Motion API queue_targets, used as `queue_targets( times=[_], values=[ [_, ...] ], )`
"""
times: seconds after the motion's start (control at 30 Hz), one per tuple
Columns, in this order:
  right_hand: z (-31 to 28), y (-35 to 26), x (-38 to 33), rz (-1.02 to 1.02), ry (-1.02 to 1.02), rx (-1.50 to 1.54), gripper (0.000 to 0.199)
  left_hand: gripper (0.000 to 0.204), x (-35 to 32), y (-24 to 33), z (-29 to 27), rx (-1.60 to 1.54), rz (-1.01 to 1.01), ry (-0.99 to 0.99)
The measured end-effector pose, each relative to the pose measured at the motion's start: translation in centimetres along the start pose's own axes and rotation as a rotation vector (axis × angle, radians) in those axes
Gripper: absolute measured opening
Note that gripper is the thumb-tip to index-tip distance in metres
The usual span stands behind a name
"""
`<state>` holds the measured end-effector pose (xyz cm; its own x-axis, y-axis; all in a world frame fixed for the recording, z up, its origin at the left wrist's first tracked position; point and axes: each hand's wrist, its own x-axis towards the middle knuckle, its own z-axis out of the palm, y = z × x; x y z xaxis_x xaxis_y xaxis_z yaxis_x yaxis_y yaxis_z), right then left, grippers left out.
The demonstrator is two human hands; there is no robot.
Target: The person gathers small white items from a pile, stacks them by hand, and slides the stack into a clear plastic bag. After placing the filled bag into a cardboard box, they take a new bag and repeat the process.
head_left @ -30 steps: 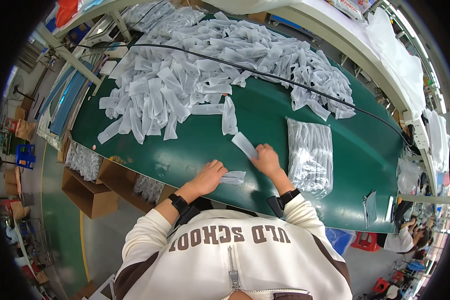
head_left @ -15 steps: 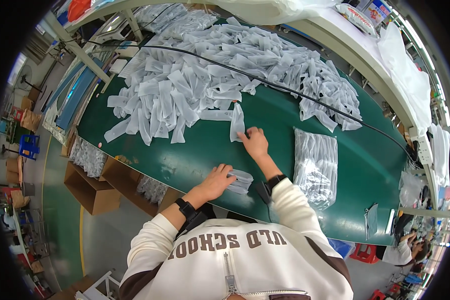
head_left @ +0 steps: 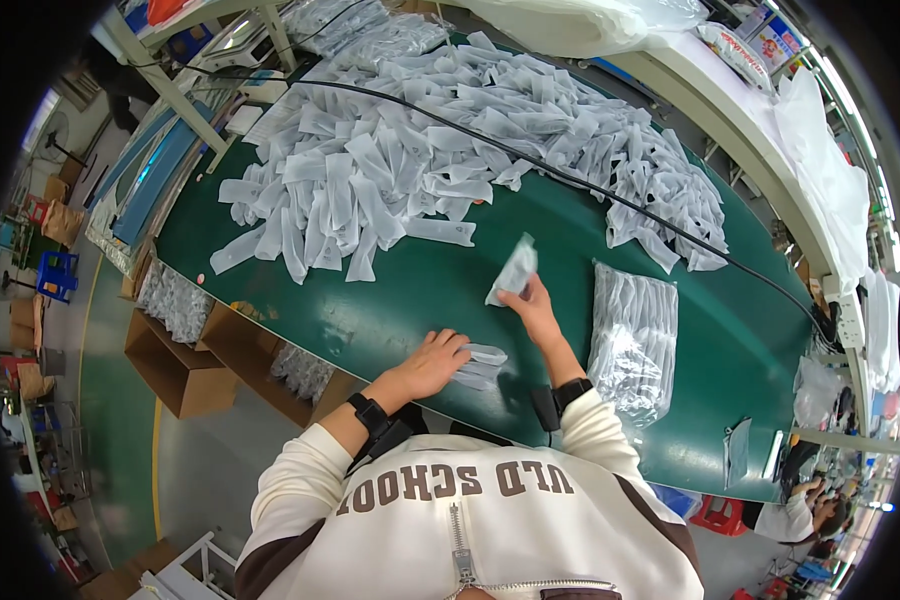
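Observation:
A single frosted plastic pouch [head_left: 515, 270] is pinched between the thumb and fingers of my right hand [head_left: 533, 306], tilted and lifted a little above the green table. My left hand [head_left: 432, 362] is closed over the left end of a small stack of similar pouches [head_left: 483, 367] by the near table edge. The fingers hide that end of the stack. Beyond both hands spreads a large loose pile of frosted pouches [head_left: 370, 180], with one pouch [head_left: 440, 231] jutting out at its near side.
Right of my right hand lies a clear bag packed with pouches [head_left: 632, 345]. A black cable [head_left: 570, 180] crosses above the pile. Open cardboard boxes [head_left: 182, 365] with filled bags stand below the table's left edge. A person [head_left: 790, 520] is at the far right.
My right hand has picked up the pouch from the pile's near edge and drawn it right and slightly nearer, tilting it. My left hand stays on the small stack.

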<state>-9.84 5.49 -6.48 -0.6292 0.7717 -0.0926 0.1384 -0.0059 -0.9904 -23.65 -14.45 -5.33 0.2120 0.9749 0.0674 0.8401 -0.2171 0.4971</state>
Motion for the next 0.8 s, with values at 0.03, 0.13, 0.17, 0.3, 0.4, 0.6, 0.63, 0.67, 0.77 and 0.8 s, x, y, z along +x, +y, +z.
queue_targets(
  times=[0.03, 0.13, 0.17, 0.3, 0.4, 0.6, 0.63, 0.67, 0.77, 0.8],
  values=[
    [-0.3, -0.3, -0.7, -0.052, 0.049, 0.241, 0.030, 0.037, 0.1, 0.0, 0.0, -0.001, 0.015, -0.016],
    [-1.1, -0.8, -0.4, -0.073, 0.107, 0.218, 0.028, 0.038, 0.4, -0.2, 0.3, 0.025, 0.053, -0.030],
    [-1.3, -1.0, -0.3, -0.084, 0.128, 0.207, 0.027, 0.039, 0.5, -0.4, 0.3, 0.054, 0.068, -0.020],
    [-0.9, -4.6, -0.8, -0.020, 0.178, 0.311, 0.030, 0.040, -0.1, 0.0, 0.3, 0.052, 0.060, -0.004],
    [-2.3, -3.4, 0.7, -0.002, 0.091, -0.053, 0.031, 0.042, 0.3, 0.2, 0.1, 0.031, 0.057, 0.002],
    [1.1, -1.3, 0.5, -0.191, -0.072, -0.471, 0.034, 0.049, 0.3, -0.1, 0.5, 0.027, 0.041, 0.013],
    [1.1, -1.3, -0.2, -0.201, -0.070, -0.545, 0.036, 0.049, 0.2, -0.1, 0.5, 0.026, 0.039, 0.014],
    [1.0, -1.4, -1.1, -0.211, -0.066, -0.619, 0.037, 0.053, 0.2, 0.0, 0.5, -0.003, 0.022, 0.016],
    [-0.1, -1.0, -3.0, -0.209, -0.100, -0.788, 0.041, 0.060, 0.0, 0.2, 0.5, -0.060, -0.020, 0.025],
    [-0.9, -0.6, -3.6, -0.190, -0.130, -0.885, 0.044, 0.063, 0.0, 0.1, 0.6, -0.053, -0.024, 0.006]
  ],
)
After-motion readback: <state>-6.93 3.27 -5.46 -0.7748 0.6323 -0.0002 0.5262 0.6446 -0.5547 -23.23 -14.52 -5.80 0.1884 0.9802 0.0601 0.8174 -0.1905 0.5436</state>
